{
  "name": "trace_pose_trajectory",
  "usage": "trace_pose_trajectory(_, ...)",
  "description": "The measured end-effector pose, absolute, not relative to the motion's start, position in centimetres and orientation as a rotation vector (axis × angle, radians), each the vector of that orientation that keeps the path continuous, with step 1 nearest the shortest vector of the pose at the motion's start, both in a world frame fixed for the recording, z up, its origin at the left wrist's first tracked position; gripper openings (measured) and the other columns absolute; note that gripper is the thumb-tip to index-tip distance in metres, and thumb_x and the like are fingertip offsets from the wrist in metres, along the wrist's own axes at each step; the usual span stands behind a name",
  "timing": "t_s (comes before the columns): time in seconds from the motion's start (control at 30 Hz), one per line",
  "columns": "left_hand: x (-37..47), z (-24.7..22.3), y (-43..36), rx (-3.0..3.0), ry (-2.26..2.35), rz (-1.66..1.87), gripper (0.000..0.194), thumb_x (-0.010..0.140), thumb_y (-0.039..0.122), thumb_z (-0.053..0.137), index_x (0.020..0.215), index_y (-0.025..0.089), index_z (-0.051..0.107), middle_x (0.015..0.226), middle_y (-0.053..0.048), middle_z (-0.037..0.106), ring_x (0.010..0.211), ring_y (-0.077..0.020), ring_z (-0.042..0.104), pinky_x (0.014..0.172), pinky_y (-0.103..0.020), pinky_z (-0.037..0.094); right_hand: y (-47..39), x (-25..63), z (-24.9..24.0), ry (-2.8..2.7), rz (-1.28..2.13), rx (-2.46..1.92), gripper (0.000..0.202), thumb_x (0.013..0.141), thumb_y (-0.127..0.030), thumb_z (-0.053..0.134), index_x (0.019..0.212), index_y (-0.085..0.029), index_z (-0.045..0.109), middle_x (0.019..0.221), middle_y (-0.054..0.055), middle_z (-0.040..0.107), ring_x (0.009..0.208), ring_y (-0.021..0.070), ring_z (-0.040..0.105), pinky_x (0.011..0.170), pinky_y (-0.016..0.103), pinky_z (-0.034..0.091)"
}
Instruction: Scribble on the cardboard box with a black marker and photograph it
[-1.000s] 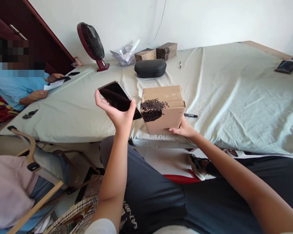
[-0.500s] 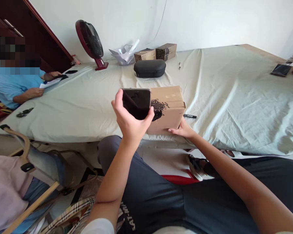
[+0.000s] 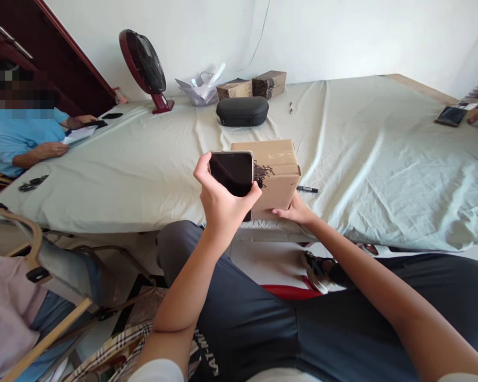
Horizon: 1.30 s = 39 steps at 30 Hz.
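My left hand (image 3: 223, 209) is wrapped round a smartphone (image 3: 235, 172) with a dark screen, thumb on one edge and fingers on the other. The phone is held in front of the left part of a closed cardboard box (image 3: 279, 183) and hides some of it. Black marker scribbles cover part of the box's near side. At the lower right corner of the box, my right hand (image 3: 295, 210) grips it, thumb on the near side; its other fingers are mostly hidden. Just right of the box lies a black marker pen (image 3: 307, 189).
Farther back on the cloth-covered table (image 3: 354, 143) are a black hard case (image 3: 242, 111), scribbled cardboard boxes (image 3: 269, 85), a plastic basket (image 3: 201, 93) and a fan (image 3: 143, 63). A person in blue (image 3: 11, 140) holds papers at the left. A chair (image 3: 59, 260) stands lower left.
My left hand has moved the phone a little right and down, covering more of the scribbled side of the box. My right hand keeps its grip on the box.
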<state>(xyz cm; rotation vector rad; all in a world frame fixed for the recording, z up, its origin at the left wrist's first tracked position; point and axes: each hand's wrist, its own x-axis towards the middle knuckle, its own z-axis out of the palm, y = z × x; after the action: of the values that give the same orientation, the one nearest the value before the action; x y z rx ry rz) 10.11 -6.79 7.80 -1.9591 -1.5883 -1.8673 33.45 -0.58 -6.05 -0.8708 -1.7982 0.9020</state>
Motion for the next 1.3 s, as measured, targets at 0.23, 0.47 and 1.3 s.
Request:
trace_pose_trajectory(0.23, 10.1, 7.4, -6.1, -1.987, -1.564, -1.927, 0.091, 0.074, 0.033, 0.081, 0.145, 0.024, 0.025, 0.15, -0.021, 0.05, 0.125, -0.0294, 0.067, 0.104, -0.047, 0.061, -0.8, 33.4, -6.0, -1.794, 0.892, -0.882, 0.141, 0.068, -0.083, 0.088, 0.177, -0.029, 0.015, 0.164, 0.021, 0.051, 0.163, 0.0507, 0.036, 0.13, 0.076, 0.032)
trace_pose_trajectory(0.47, 9.5, 7.1, -5.7, -2.029, -1.587, -1.882, 0.094, 0.071, 0.035, 0.081, 0.146, 0.023, 0.025, 0.152, -0.022, 0.045, 0.125, -0.0306, 0.066, 0.097, -0.045, 0.061, -0.8, 33.4, -6.1, -1.796, 0.855, -0.892, 0.137, 0.07, -0.081, 0.088, 0.177, -0.034, 0.016, 0.18, 0.017, 0.03, 0.166, 0.0518, 0.028, 0.132, 0.077, 0.03)
trace_pose_trajectory(1.3, 4.7, 0.2, 5.0, -1.665, -2.762, -0.824, 0.067, 0.094, 0.037, 0.067, 0.15, 0.005, 0.051, 0.151, -0.037, 0.057, 0.149, -0.0498, 0.052, 0.118, -0.059, 0.049, -0.5, 33.6, -6.1, -1.885, 0.765, -0.93, 0.153, 0.068, -0.08, 0.089, 0.178, -0.032, -0.007, 0.177, 0.02, 0.024, 0.163, 0.0507, 0.026, 0.134, 0.076, 0.022)
